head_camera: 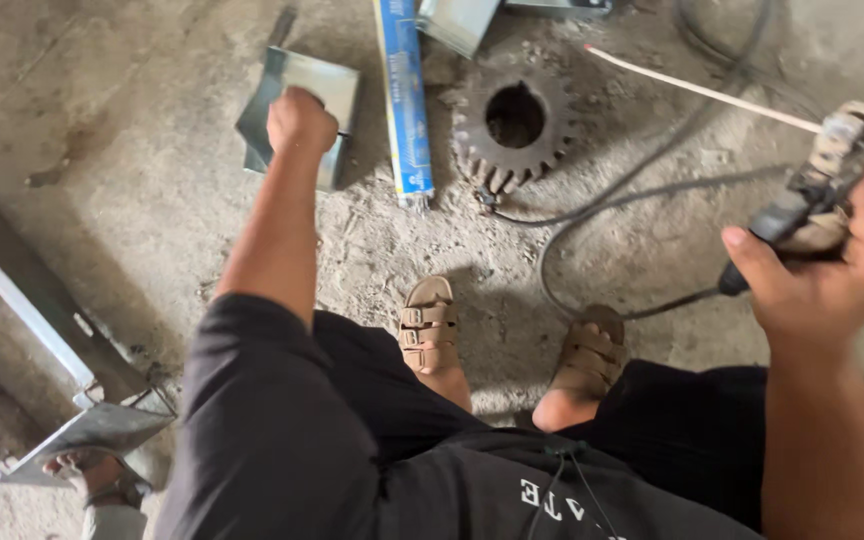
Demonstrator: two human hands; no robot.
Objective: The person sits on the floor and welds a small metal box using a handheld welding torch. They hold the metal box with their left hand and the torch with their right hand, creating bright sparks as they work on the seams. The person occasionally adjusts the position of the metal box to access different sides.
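Fingers of the left hand (301, 119) are closed in a fist on a folded metal plate (314, 95) lying on the concrete floor (152, 200), beside a blue box (404, 100) and a rusty gear (514, 125). The right hand (827, 265) grips a welding holder (812, 195) with a thin rod (702, 90), raised above the floor.

I see rough, dusty concrete floor (152, 180) with grit and stains. Rusty gear (514, 125) lies on it, black cable (592, 210) loops beside, metal beam (22, 300) left. Daylight, soft shadows.
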